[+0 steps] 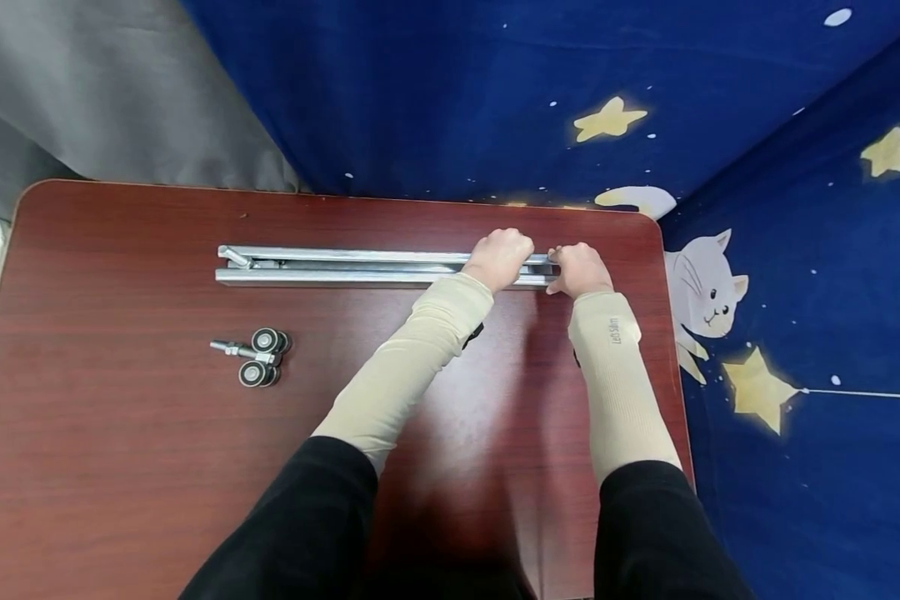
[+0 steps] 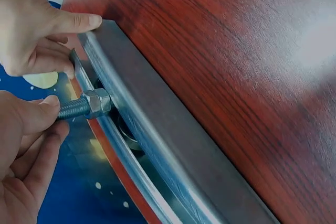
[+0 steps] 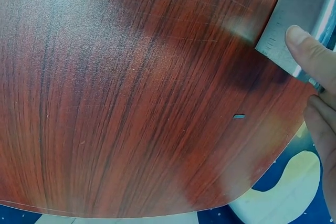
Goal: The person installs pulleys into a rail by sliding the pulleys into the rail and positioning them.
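Note:
A long metal channel rail (image 1: 330, 277) lies on the table, its slot facing away from the person. My left hand (image 1: 499, 257) is near its right end; in the left wrist view the left hand (image 2: 26, 150) pinches a threaded bolt (image 2: 74, 109) between thumb and fingers. The bolt carries a hex nut (image 2: 97, 103) and sticks out of the slot, where part of a round wheel (image 2: 128, 136) shows inside. My right hand (image 1: 581, 268) grips the rail's right end, thumb on one wall and fingers at the other, as the right wrist view partly shows.
A loose roller trolley (image 1: 262, 358) with several wheels and a threaded bolt lies left on the reddish-brown table (image 1: 120, 467). Another bolt (image 1: 234, 256) pokes out at the rail's left end. A blue star-patterned curtain (image 1: 450, 100) and a grey curtain (image 1: 120, 92) hang behind.

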A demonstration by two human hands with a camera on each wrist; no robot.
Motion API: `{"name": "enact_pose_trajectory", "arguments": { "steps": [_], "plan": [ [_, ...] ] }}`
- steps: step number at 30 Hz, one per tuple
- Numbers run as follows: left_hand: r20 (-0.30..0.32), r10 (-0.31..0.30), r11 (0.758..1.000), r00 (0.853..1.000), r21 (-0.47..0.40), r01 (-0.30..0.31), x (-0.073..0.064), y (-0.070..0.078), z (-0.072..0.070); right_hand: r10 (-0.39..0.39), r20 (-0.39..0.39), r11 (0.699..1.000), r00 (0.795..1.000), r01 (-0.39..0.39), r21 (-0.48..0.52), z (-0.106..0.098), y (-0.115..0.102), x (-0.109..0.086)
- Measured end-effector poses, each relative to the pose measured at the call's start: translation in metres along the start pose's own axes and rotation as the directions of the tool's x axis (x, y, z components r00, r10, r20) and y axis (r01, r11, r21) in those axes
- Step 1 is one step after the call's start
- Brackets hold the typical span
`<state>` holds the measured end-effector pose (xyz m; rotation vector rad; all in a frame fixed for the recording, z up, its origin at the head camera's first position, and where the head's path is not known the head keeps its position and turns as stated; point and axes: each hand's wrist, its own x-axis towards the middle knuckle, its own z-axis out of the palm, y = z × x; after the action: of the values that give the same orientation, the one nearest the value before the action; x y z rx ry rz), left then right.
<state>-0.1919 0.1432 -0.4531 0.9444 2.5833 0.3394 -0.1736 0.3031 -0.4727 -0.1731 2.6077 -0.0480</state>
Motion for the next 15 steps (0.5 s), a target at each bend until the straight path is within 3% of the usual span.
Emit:
{"name": "enact_pose_trajectory", "arguments": {
  "steps": [6,15],
  "plan": [
    [0.026,-0.015,0.999,1.0,-0.041,0.016,-0.01,-0.01,-0.008,0.043,0.04,0.999,0.998,-0.043,0.006,-0.001,0.001,0.0],
    [0.006,-0.012,0.999,1.0,-0.051,0.013,-0.03,-0.032,-0.013,0.041,0.076,0.999,0.996,-0.043,0.026,0.001,0.001,0.001]
  ]
}}
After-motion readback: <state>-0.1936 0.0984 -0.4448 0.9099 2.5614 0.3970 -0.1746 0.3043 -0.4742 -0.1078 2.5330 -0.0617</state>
